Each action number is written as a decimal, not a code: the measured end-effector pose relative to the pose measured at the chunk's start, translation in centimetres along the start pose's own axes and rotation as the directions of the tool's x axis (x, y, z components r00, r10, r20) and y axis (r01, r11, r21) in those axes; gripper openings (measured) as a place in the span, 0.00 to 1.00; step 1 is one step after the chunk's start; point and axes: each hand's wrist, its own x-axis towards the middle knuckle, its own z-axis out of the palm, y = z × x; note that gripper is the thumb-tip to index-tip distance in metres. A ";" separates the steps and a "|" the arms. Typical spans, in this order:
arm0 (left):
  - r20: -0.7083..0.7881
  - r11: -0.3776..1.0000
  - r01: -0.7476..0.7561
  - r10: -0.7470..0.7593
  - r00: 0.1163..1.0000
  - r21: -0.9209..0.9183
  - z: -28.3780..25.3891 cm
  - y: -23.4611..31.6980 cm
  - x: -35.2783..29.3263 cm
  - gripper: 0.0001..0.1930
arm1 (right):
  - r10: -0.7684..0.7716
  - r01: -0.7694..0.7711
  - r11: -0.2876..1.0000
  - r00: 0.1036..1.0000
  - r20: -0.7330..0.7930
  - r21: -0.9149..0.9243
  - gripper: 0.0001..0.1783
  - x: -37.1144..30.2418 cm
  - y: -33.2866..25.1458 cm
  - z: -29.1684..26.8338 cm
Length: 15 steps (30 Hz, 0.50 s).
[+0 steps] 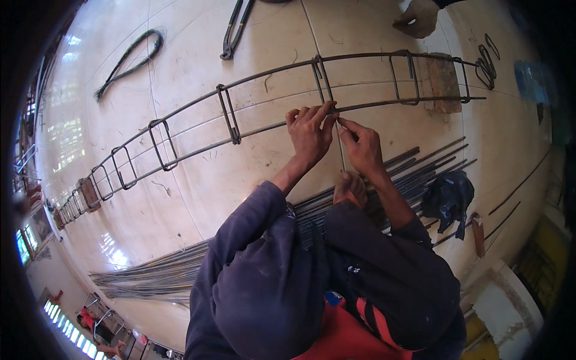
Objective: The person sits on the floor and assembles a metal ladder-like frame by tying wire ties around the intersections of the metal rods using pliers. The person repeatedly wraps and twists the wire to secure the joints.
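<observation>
The steel cage runs crosswise just ahead. The left hand clamps its near bar; the right hand's hold I can't tell.

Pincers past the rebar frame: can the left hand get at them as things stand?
Probably, with a stretch. The rebar frame lies between the left hand and the pincers, but looks low enough to reach over, and nothing covers their near end.

Lower frame bar partly hidden by hands; pincers cut off at top
</observation>
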 end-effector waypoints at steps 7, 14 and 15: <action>0.041 0.985 -0.164 0.162 0.986 0.058 -1.3 -0.9 -0.6 0.21 | 0.177 -0.205 0.967 0.968 0.179 0.151 0.17 -0.2 -2.1 -0.5; 0.077 0.967 -0.237 0.231 0.970 0.090 -1.4 -0.8 0.0 0.21 | -0.071 0.053 0.990 0.989 0.134 0.131 0.16 -1.5 -2.8 -1.0; 0.070 0.963 -0.243 0.236 0.969 0.114 -1.3 -0.9 0.0 0.21 | -0.121 0.115 0.992 0.981 0.153 0.050 0.16 -1.5 -3.2 -1.5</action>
